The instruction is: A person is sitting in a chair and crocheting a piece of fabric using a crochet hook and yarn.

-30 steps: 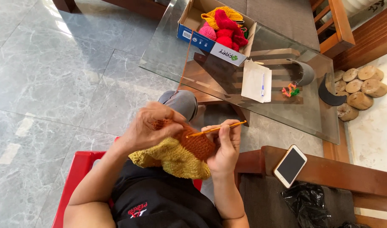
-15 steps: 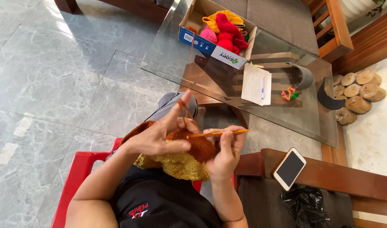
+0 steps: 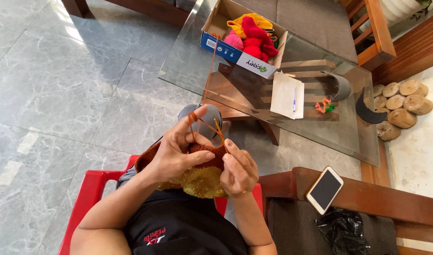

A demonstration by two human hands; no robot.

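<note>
Grey marble floor tiles spread under a red plastic chair (image 3: pixel 91 189), where a person in a black shirt sits crocheting. Nearest the camera, the crochet piece (image 3: pixel 200 177), rust-brown at the working edge and mustard-yellow below, lies in the lap between both hands. The left hand (image 3: pixel 178 151) cups the brown edge with thumb and lower fingers, its index finger raised and wrapped with the orange yarn (image 3: pixel 209 71). The right hand (image 3: pixel 240 170) is closed in a pinch on a thin crochet hook (image 3: pixel 219 133), whose tip angles up toward the strand. To work this stitch well, I judge the raised finger should hold an even tension and the hook should catch the strand close to the fabric edge, so the loops match in size. Beside the right elbow, a phone (image 3: pixel 325 189) rests on a wooden armrest (image 3: pixel 391 198), above a black plastic bag (image 3: pixel 344 231). Farther off, the yarn runs up across a glass table (image 3: pixel 188 66) into a cardboard box (image 3: pixel 235 54) of red, pink and yellow yarn, near a paper with a pen (image 3: pixel 287 94)
</note>
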